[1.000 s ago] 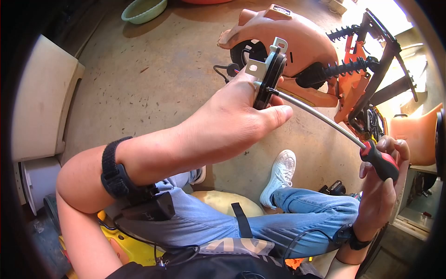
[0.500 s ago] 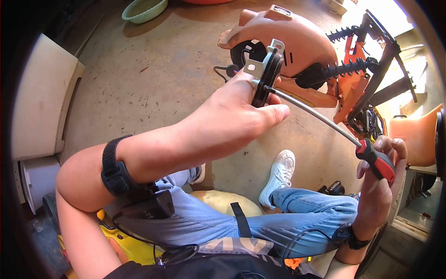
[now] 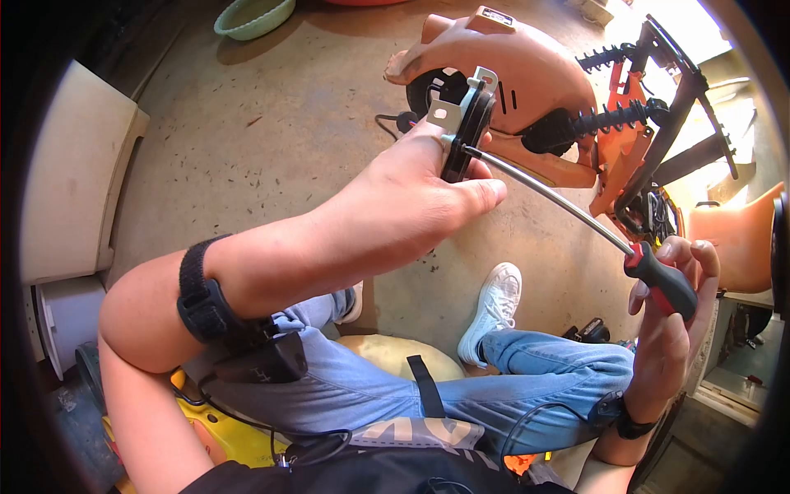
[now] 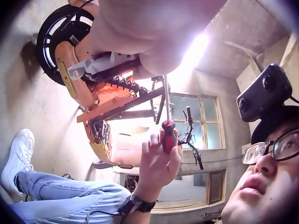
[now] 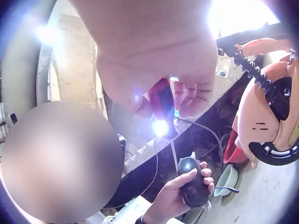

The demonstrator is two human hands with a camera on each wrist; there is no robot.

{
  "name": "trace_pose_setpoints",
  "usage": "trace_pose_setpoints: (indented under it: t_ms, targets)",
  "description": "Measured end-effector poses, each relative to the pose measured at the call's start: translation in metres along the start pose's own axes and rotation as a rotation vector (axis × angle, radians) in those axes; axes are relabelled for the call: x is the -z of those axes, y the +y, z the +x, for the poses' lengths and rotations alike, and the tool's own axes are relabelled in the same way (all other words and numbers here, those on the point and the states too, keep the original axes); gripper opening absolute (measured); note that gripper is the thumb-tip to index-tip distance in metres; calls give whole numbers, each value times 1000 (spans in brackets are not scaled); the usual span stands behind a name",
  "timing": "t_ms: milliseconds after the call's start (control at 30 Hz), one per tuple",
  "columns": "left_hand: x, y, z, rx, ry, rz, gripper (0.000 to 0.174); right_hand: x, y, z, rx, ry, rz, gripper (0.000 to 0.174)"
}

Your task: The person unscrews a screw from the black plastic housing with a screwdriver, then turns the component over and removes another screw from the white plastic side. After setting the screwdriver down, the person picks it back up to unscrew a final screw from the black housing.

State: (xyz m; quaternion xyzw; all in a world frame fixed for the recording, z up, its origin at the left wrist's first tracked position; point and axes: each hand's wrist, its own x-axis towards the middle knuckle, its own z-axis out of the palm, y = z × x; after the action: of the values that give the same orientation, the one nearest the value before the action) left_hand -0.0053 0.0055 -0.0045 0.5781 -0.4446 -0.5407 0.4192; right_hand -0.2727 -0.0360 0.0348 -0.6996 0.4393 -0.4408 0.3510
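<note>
In the head view my left hand (image 3: 407, 185) grips a black oval part (image 3: 471, 136) fitted with pale metal brackets (image 3: 444, 114). The thumb sticks out beside its lower end. Its smooth, rounded black face (image 5: 192, 182) shows in the right wrist view. My right hand (image 3: 668, 342) holds a screwdriver (image 3: 662, 284) by its red and black handle, between fingers and thumb. The long steel shaft (image 3: 559, 202) runs up and left, its tip right at the side edge of the black part near a small post.
Beyond the hands lies an orange scooter body (image 3: 518, 70) with black spring shock absorbers (image 3: 617, 122). A pale green basin (image 3: 255, 18) stands on the floor at the back. White cabinet-like furniture (image 3: 74, 181) is at the left; a yellow thing (image 3: 234, 432) lies below it.
The screwdriver handle has turned about its axis, showing different red and black sides. Both hands, with the black part and screwdriver, have shifted slightly left; the tip stays at the part's edge.
</note>
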Motion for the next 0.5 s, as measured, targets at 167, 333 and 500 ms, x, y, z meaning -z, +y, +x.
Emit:
trace_pose_setpoints:
  t_ms: [167,333,500]
  targets:
    - [-2,-1,-1,-32,-10,-27,43,22,6,-7,-88,-33,84,82]
    - [-4,-1,-2,-99,4,21,45,31,11,-4,-268,-146,281,76]
    - [-1,3,-2,-16,8,11,43,7,3,0,5,-68,108,79]
